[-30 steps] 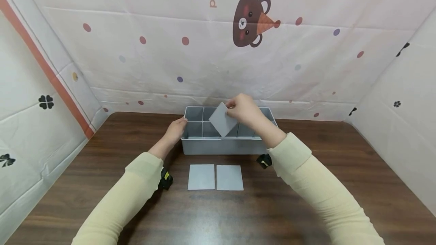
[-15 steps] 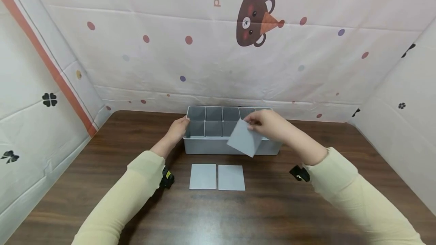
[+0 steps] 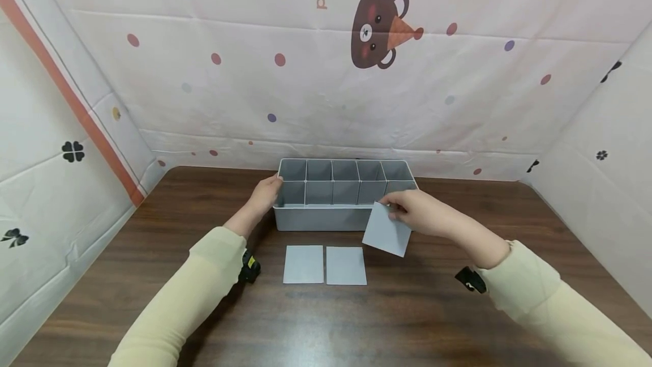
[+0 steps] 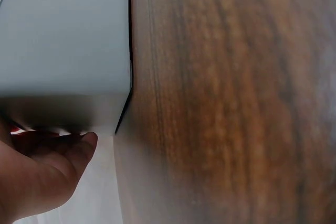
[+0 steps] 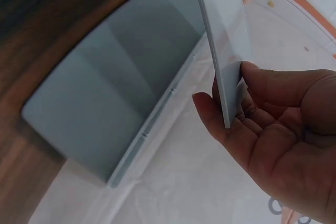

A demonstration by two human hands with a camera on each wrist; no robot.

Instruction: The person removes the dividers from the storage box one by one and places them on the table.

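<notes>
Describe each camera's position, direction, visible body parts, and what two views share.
Head: on the head, facing forward and down at the box; left hand, right hand and sleeves show.
Left wrist: on that wrist, facing the box and table; left hand shows.
Right wrist: on that wrist, facing the held panel and box; right hand shows, left hand partly.
Head and right wrist share the held panel.

L hand [image 3: 263,195] in grip, R hand [image 3: 419,212] in pinch, arms [image 3: 185,293] fwd

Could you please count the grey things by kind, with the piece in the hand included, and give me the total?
Divided box: 1
Loose square panels: 3 (2 on the table, 1 in the right hand)
Total: 4
</notes>
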